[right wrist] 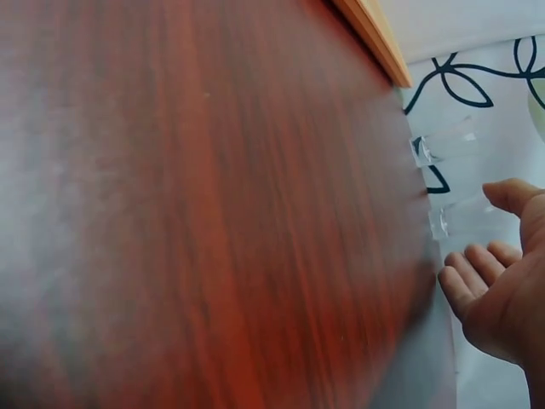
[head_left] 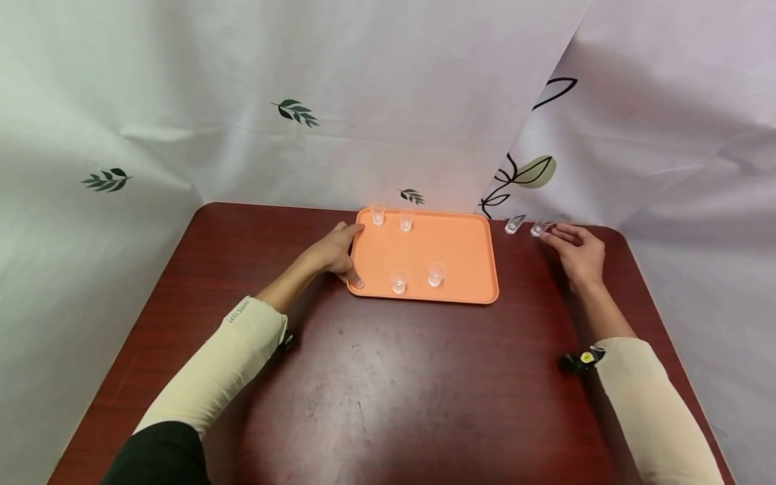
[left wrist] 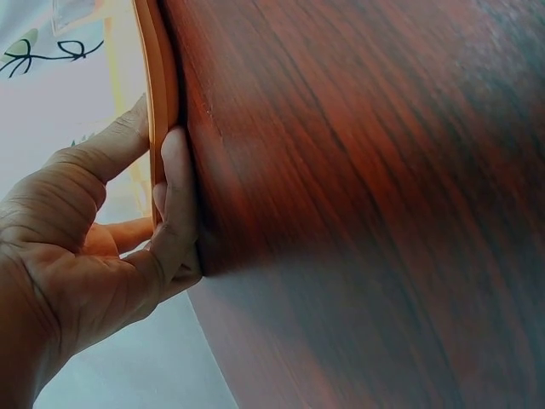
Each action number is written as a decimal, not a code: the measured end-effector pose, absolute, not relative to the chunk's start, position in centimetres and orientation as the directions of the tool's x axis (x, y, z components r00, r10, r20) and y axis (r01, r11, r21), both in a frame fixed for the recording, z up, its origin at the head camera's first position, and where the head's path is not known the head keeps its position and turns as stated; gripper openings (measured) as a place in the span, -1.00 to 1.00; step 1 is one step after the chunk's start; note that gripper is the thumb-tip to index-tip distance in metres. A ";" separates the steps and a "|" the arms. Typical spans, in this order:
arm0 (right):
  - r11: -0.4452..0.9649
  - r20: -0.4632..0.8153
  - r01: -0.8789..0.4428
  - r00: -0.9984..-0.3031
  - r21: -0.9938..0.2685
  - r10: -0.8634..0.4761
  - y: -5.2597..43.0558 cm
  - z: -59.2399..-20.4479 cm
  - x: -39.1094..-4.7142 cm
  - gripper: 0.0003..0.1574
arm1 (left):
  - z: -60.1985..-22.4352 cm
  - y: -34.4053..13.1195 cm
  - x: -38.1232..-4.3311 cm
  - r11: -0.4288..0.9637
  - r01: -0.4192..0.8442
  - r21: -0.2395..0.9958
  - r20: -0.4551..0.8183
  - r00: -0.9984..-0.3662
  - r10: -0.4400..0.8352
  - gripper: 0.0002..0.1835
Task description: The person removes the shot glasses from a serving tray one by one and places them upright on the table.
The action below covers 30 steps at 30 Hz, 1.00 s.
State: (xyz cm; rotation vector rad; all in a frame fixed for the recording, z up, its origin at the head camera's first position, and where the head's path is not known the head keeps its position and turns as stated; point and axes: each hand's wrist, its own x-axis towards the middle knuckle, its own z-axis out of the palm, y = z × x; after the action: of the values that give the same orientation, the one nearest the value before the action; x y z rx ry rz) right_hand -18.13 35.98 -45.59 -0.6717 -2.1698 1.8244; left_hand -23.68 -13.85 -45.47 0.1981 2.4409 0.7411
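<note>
Round-cornered orange tray (head_left: 433, 242) — clear, tapered cups (head_left: 436, 275)

- We see a snug cream sleeve (head_left: 221, 360) on the left forearm, lightly creased.
- Near its cuff we spot small dark lettering (head_left: 238, 311), too small to read surely.
- Further up the arm, we see a black sleeve (head_left: 160, 455) meeting the cream.
- We make out a small black device (head_left: 287, 341) at the left cuff, mostly hidden.
- On the right forearm we see a matching sleeve (head_left: 651, 404), with a black gadget (head_left: 571, 364) bearing a yellow mark (head_left: 586, 357) by its cuff.
</note>
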 end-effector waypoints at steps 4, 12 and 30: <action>0.093 -0.126 0.191 -0.872 -0.977 0.474 36.0 -45.4 -17.6 -0.41 | -45.9 -14.0 -23.9 0.829 -0.015 0.559 -0.477 -0.824 0.306 0.68; 0.113 -0.124 0.192 -0.889 -0.975 0.441 35.7 -45.2 -16.4 -0.37 | -43.5 -13.7 -22.2 0.829 -0.002 0.559 -0.477 -0.818 0.320 0.56; 0.147 -0.054 0.093 -0.966 -0.985 0.252 31.9 -45.3 -14.5 -0.55 | -45.5 -14.1 -23.8 0.839 0.019 0.544 -0.460 -0.830 0.317 0.68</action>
State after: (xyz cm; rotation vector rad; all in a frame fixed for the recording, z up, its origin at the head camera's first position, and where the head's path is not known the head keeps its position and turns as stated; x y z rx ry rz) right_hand -14.47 31.90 -45.35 -0.3458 -2.2827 1.9438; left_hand -23.80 -14.15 -45.54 0.2458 2.4647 0.7214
